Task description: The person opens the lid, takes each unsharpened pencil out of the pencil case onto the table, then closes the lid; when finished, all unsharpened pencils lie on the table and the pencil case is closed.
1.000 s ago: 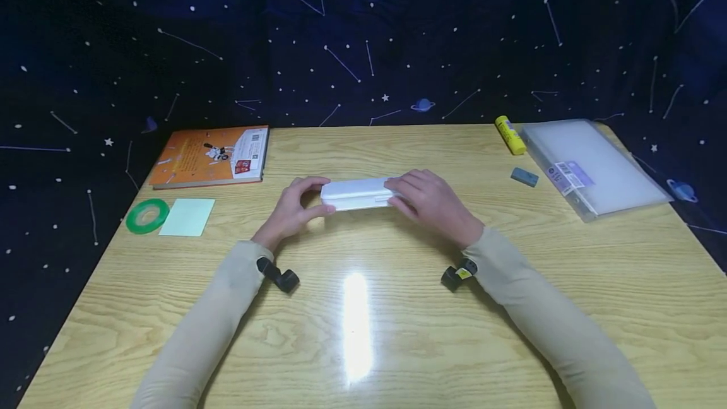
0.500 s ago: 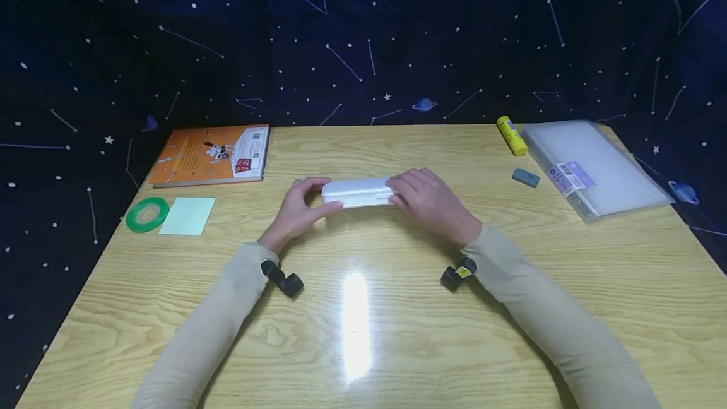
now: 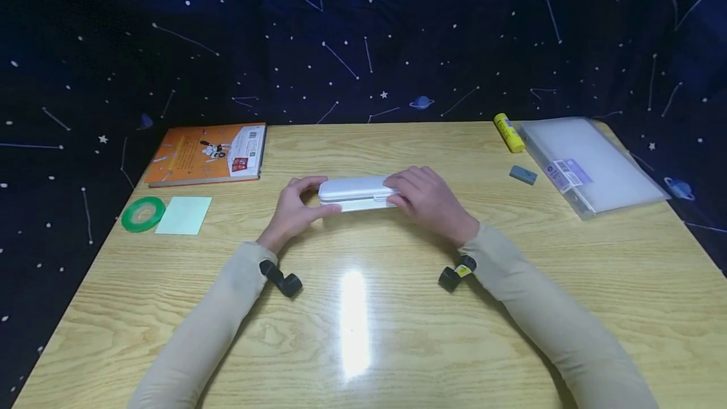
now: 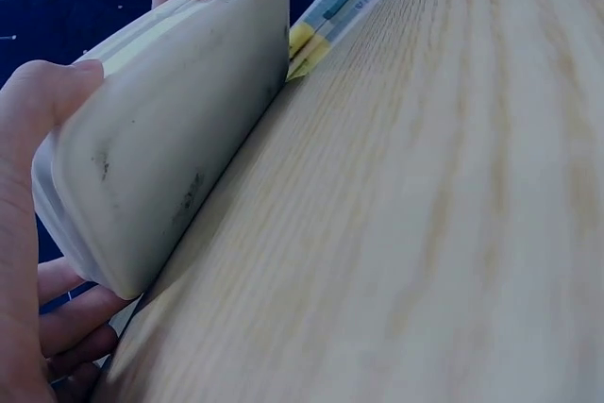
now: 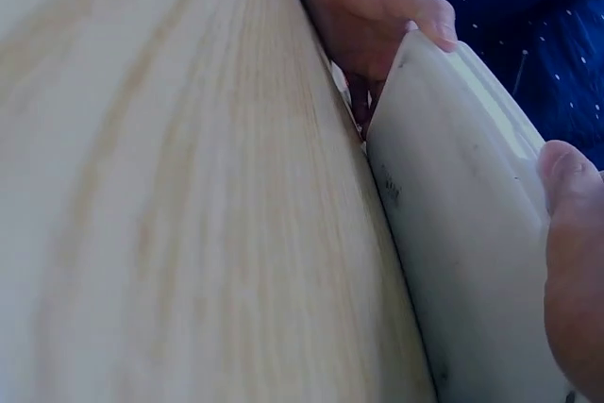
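A white pencil case (image 3: 354,189) with rounded corners is held lengthwise between both hands near the middle of the table. My left hand (image 3: 292,210) grips its left end, thumb on the front edge and fingers round the far side. At the right end, my right hand (image 3: 428,202) holds it, fingers over the lid and thumb at the front by the latch. A seam runs along the front between lid and base. Dark scuffs mark the underside of the pencil case (image 4: 179,139) in the left wrist view. Its inside is hidden.
An orange book (image 3: 207,153) lies back left, with a green tape roll (image 3: 143,214) and pale green sticky notes (image 3: 183,215) before it. At back right are a yellow glue stick (image 3: 508,132), a blue-grey eraser (image 3: 523,175) and a clear plastic folder (image 3: 596,166).
The left thumb has slid a little to the right along the pencil case's front. The dark seam under the lid shows more clearly now. Both hands keep their hold.
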Demonstrator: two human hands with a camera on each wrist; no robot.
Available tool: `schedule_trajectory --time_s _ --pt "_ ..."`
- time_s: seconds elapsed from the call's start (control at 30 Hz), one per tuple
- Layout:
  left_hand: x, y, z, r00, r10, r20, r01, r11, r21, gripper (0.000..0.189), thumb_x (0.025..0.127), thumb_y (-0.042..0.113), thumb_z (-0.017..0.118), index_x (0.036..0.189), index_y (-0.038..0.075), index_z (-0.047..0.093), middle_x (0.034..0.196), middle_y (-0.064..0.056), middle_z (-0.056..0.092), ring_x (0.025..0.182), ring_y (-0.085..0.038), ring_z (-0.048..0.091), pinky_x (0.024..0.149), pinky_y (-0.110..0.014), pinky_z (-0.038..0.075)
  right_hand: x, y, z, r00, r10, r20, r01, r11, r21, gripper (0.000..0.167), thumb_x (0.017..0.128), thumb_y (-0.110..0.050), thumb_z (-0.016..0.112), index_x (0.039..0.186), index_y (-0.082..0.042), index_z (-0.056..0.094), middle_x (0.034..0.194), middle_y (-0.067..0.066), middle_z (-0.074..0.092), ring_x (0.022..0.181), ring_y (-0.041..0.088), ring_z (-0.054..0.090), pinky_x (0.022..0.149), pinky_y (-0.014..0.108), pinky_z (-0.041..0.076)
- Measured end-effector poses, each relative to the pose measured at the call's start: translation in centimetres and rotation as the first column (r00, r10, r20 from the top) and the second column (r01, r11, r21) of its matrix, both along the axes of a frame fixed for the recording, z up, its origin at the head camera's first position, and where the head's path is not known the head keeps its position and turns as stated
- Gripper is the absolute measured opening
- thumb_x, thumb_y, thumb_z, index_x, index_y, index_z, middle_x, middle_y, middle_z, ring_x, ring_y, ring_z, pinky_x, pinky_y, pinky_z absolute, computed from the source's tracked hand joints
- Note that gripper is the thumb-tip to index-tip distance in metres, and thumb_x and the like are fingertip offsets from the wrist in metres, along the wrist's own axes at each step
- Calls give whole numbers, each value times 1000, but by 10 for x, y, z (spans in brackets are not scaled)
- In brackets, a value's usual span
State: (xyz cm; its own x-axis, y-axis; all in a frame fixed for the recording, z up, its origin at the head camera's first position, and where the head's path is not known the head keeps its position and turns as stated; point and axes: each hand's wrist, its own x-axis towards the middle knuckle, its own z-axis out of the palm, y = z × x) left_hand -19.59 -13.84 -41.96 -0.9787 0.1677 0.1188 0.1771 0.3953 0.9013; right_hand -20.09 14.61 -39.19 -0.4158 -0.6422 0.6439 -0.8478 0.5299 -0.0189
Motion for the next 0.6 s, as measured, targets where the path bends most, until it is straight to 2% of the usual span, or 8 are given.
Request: schedule_trajectory --time_s 0.17,0.47,0.6 --pt "-1 -1 0 1000 -9 -24 9 1000 -13 65 70 22 86 127 4 60 114 -13 60 110 -25 48 99 -39 38 -1 1 -1 1000 10 24 -8 997 -77 36 97 -35 56 105 -2 68 99 10 72 88 26 65 70 38 49" --pt "-2 -1 -1 999 -28 -25 27 999 -27 72 66 22 89 129 5 58 116 -12 60 111 -25 46 102 -41 35 -7 2 3 1000 -13 14 15 992 -128 37 95 -38 58 98 -3 70 89 10 73 78 25 66 65 37 48" --pt "0 0 0 1000 -25 -9 25 998 -52 76 66 25 89 132 8 56 117 -11 58 112 -25 46 105 -42 34 -12 5 8 996 -32 79 44 985 -166 28 88 -31 70 94 -4 71 85 9 73 77 23 65 67 39 48"
